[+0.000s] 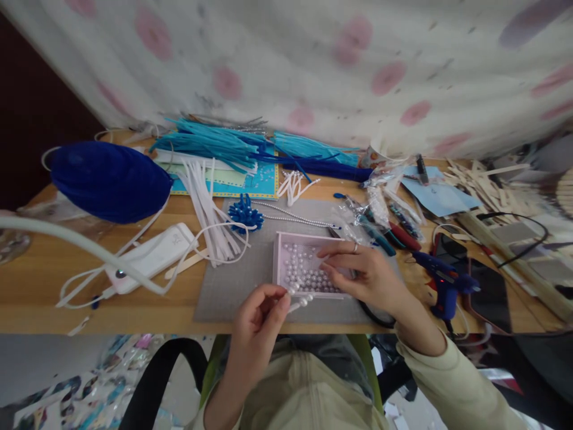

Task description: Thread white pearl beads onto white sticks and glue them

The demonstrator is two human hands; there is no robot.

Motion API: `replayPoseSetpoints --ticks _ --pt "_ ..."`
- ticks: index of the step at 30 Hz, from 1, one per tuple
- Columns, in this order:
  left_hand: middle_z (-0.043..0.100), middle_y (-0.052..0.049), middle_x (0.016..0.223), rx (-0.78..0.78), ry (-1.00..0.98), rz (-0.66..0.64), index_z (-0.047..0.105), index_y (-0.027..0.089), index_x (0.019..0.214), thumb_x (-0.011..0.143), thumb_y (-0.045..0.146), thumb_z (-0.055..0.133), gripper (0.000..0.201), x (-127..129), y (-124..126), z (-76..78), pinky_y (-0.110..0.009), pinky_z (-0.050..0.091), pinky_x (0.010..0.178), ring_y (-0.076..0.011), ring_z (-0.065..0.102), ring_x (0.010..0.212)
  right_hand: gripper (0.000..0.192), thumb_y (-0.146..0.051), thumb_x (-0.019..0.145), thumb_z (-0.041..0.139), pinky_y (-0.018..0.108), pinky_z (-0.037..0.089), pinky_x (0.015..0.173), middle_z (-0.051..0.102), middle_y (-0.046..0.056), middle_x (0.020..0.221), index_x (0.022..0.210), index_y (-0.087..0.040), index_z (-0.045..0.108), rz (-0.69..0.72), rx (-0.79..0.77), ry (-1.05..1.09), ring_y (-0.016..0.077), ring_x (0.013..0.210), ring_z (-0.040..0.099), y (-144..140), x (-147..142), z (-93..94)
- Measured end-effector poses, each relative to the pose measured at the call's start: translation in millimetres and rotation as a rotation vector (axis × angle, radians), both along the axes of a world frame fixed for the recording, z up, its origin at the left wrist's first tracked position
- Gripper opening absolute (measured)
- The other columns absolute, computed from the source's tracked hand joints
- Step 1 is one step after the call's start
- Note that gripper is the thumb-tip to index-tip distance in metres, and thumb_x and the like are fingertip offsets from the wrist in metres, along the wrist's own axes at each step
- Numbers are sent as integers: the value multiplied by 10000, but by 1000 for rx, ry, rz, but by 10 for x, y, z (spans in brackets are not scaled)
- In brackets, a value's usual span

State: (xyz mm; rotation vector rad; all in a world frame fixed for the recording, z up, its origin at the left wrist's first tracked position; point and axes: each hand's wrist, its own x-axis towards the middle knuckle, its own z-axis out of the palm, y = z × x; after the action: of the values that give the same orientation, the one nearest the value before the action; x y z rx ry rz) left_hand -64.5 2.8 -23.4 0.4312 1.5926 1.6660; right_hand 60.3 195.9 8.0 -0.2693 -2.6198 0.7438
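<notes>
Left hand (261, 318): the thumb and forefinger pinch a beaded stem (305, 301), white with a few pearly beads along it, just at the 6 to 7 o'clock edge of a pale pink box (276, 257). Right hand (366, 270): it reaches over the box from 3 o'clock, fingers curved and a little apart, tips down near the loose beads (308, 278) inside; I cannot tell whether they pinch 1.

The step in hand looks like choosing a bead while the left hand keeps the stem ready. The next move seems to call for a firm grip on 1 bead, its hole turned to meet the stem's end.

Outward from the box: a grey mat (224, 298) lies beneath it. A blue pompom (244, 214) sits at 10 o'clock, with loose white stems (203, 209) just beyond. Turquoise stems (210, 143) lie farther off at 11 o'clock. Red-handled pliers (405, 237) rest at 2 o'clock, a blue glue gun (445, 283) at 3 o'clock.
</notes>
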Motion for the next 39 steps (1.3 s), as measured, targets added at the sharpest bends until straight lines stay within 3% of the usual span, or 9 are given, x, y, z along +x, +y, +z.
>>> replayPoseSetpoints --ticks 7,14,17,21,23,26,30,34,39 --pt "605 34 665 4 -48 -13 714 215 809 820 376 743 164 -49 59 -5 -180 404 562 -98 499 613 136 -121 911 624 299 581 786 776 92 943 934 -187 740 66 -44 89 194 881 727 63 -50 -52" --pt "633 37 686 -7 -84 52 713 217 789 787 367 778 164 -69 107 47 -178 427 600 -92 531 632 151 -127 947 600 303 585 806 780 96 972 986 -182 735 49 43 77 198 908 732 127 -12 -91" --pt "642 32 693 -19 -75 59 716 215 811 795 406 773 199 -110 79 -6 -186 447 607 -97 540 628 151 -149 962 579 341 578 779 768 104 955 942 -165 728 11 188 -97 228 877 725 146 -17 -30" --pt "655 23 702 -25 -31 57 720 218 846 806 447 761 236 -171 34 -98 -186 454 587 -110 567 647 152 -66 917 579 370 553 712 749 126 934 924 -139 713 -13 421 -572 279 850 723 37 -185 39" --pt "666 21 716 -30 -37 87 719 220 844 795 443 771 235 -179 30 -96 -184 456 598 -113 582 673 198 -2 894 548 357 536 677 739 148 950 962 -113 698 -32 476 -756 280 833 724 -59 -297 38" --pt "681 24 734 -49 -72 136 717 222 825 773 424 792 222 -170 36 -45 -183 456 622 -110 586 689 257 47 879 511 339 516 656 744 152 952 994 -101 686 -31 484 -853 267 819 731 -160 -397 10" --pt "667 26 707 -44 -71 129 714 214 802 764 415 796 220 -174 38 -3 -195 456 623 -111 573 665 239 42 880 530 315 477 623 750 115 842 932 -126 692 -26 478 -864 253 770 732 -138 -384 11" --pt "649 30 686 -40 -76 106 713 216 809 773 421 785 220 -178 51 6 -195 450 620 -109 562 652 142 -140 961 572 314 419 587 737 111 798 879 -151 688 -74 442 -812 256 723 714 -33 -311 77" --pt "620 35 673 -33 -85 48 710 211 795 784 408 778 209 -134 88 47 -183 411 582 -95 517 622 272 -231 1020 460 293 396 584 633 47 704 789 -180 594 -147 182 -432 194 619 609 41 -175 127"
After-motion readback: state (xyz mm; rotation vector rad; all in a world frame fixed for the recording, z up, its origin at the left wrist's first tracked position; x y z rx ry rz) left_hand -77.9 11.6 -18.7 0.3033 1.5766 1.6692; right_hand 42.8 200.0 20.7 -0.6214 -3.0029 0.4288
